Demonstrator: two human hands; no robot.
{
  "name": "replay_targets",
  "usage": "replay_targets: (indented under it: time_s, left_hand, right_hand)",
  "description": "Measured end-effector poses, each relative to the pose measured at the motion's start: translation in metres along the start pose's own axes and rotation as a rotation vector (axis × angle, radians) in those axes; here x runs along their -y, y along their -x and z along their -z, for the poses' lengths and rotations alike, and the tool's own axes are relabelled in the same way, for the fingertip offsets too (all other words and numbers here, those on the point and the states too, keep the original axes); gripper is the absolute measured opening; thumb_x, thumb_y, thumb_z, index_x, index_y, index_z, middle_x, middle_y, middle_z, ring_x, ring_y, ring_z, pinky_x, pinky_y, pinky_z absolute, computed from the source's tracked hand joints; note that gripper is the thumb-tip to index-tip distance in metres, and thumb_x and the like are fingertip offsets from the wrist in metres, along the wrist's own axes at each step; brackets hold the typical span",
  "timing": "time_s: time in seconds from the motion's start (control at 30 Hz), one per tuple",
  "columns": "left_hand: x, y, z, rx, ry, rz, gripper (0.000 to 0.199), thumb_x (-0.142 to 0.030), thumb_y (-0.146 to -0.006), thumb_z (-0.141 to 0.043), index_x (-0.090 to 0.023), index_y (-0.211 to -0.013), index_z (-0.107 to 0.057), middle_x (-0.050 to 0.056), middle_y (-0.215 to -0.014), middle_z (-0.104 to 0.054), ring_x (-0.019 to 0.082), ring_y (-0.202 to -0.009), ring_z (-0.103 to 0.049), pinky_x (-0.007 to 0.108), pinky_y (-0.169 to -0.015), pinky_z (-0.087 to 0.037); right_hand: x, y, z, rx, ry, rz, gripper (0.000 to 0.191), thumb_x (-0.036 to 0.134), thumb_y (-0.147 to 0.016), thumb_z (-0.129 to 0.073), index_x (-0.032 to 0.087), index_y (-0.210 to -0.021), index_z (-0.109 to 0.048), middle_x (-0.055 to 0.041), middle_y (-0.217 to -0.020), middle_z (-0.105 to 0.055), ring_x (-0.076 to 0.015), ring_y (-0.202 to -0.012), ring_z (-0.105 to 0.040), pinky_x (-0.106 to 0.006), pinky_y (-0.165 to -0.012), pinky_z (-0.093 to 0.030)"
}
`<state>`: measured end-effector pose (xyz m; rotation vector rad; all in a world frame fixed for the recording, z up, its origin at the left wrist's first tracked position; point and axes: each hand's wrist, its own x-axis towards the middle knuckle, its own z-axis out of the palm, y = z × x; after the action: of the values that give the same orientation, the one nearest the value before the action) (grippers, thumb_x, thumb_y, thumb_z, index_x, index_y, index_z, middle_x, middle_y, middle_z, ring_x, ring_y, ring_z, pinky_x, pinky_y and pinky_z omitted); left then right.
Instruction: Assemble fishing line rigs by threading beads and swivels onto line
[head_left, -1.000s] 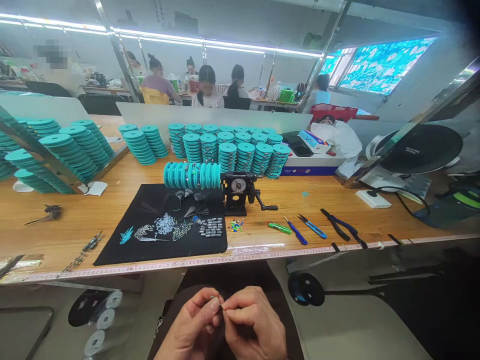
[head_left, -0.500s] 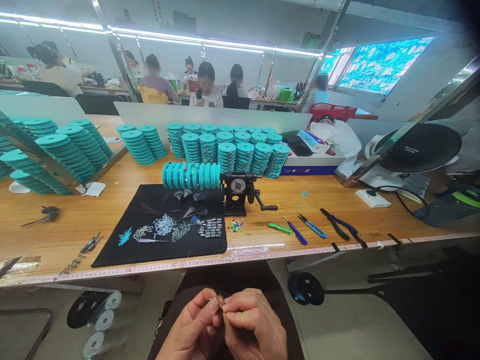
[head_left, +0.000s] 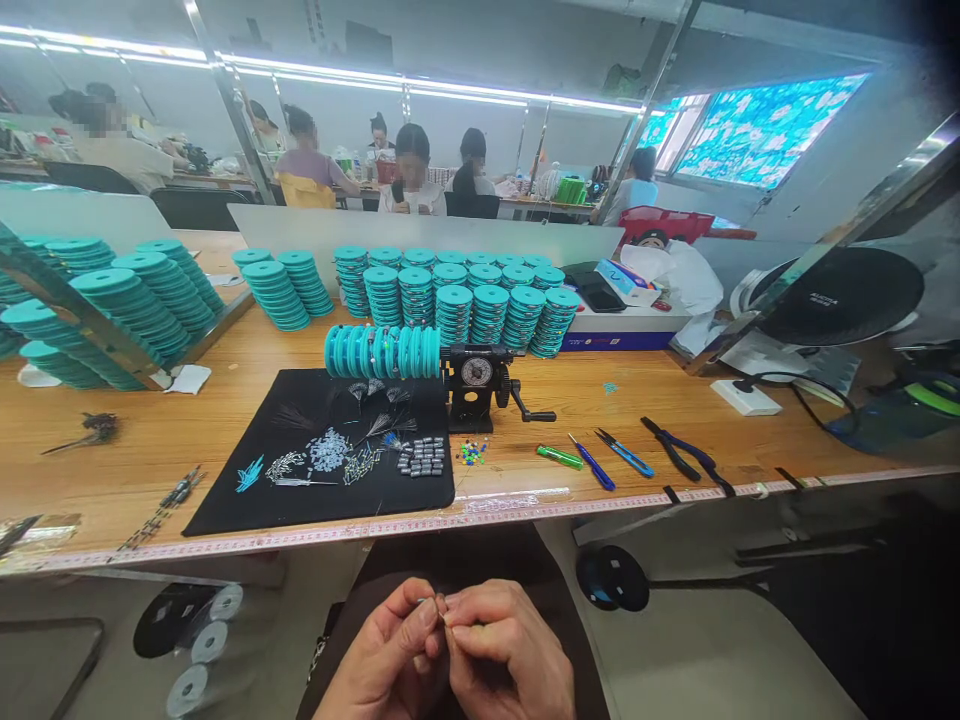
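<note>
Above my lap, in front of the table edge, my left hand (head_left: 397, 645) and my right hand (head_left: 510, 645) meet at the fingertips. Each is closed in a pinch, and what lies between the fingers is too small to name. Beyond them a black mat (head_left: 247, 505) holds pale blue beads (head_left: 328, 450), grey cylinders (head_left: 421, 456), turquoise sticks (head_left: 250, 474) and fine wire bundles (head_left: 379, 426). Behind the mat stands a black winder (head_left: 472, 380) with a crank, carrying a row of turquoise spools (head_left: 382, 352).
Right of the mat lie a green tool (head_left: 559, 456), a blue pen-like tool (head_left: 592, 464), tweezers (head_left: 625, 453) and pliers (head_left: 679, 450). Turquoise spool stacks (head_left: 490, 315) line the back. A fan (head_left: 832, 295) stands at right. Several people sit beyond the partition.
My hands have hardly moved and stay pinched together. In the background, people at the left and right have shifted their heads and arms slightly.
</note>
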<state>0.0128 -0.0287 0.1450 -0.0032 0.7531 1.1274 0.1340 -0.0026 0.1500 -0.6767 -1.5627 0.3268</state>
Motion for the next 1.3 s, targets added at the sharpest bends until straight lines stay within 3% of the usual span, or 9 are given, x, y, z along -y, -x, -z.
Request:
replay_targets:
  time_s: [0.2, 0.6, 0.97, 1.1, 1.3]
  left_hand:
    - [0.0017, -0.0011, 0.0023, 0.049, -0.017, -0.015, 0.023, -0.024, -0.059, -0.090, -0.018, -0.070, -0.071, -0.003, -0.056, -0.056, 0.005, -0.050, -0.044, 0.015, -0.056, -0.042]
    - [0.0013, -0.0012, 0.0024, 0.045, -0.028, -0.005, 0.028, -0.027, -0.058, -0.091, -0.016, -0.071, -0.069, -0.003, -0.052, -0.056, 0.004, -0.049, -0.045, 0.013, -0.052, -0.037]
    - [0.0033, -0.0034, 0.0039, 0.021, -0.056, -0.042, 0.029, -0.026, -0.058, -0.091, -0.016, -0.071, -0.068, -0.005, -0.049, -0.056, 0.003, -0.046, -0.045, 0.013, -0.050, -0.034]
    - [0.0029, -0.0026, 0.0031, 0.019, -0.048, -0.041, 0.029, -0.026, -0.058, -0.091, -0.016, -0.072, -0.068, -0.003, -0.056, -0.058, 0.005, -0.051, -0.048, 0.015, -0.055, -0.039]
    - [0.0032, -0.0033, 0.0039, 0.019, -0.059, -0.046, 0.028, -0.027, -0.057, -0.091, -0.017, -0.071, -0.069, -0.004, -0.056, -0.057, 0.004, -0.048, -0.043, 0.015, -0.052, -0.037]
  right_hand:
    - [0.0011, 0.0006, -0.0011, -0.035, -0.014, -0.021, 0.014, 0.007, -0.085, -0.063, 0.020, -0.081, -0.061, -0.0018, -0.067, -0.069, -0.0163, -0.063, -0.069, -0.026, -0.055, -0.058]
    - [0.0010, 0.0010, 0.0014, 0.022, -0.004, -0.023, 0.018, 0.002, -0.081, -0.063, 0.020, -0.083, -0.061, -0.0023, -0.069, -0.069, -0.0173, -0.064, -0.070, -0.026, -0.057, -0.059]
    - [-0.0001, 0.0023, -0.0008, -0.001, 0.025, -0.002, 0.017, 0.004, -0.082, -0.063, 0.021, -0.082, -0.061, -0.0016, -0.068, -0.070, -0.0167, -0.062, -0.070, -0.026, -0.057, -0.059]
    - [0.0011, 0.0021, -0.0013, -0.044, 0.008, -0.023, 0.016, 0.005, -0.082, -0.064, 0.020, -0.081, -0.061, -0.0014, -0.067, -0.069, -0.0169, -0.062, -0.070, -0.026, -0.056, -0.059]
    - [-0.0019, 0.0022, -0.0002, -0.004, 0.011, 0.012, 0.019, 0.001, -0.079, -0.063, 0.020, -0.082, -0.061, -0.0021, -0.069, -0.070, -0.0167, -0.064, -0.070, -0.026, -0.057, -0.060]
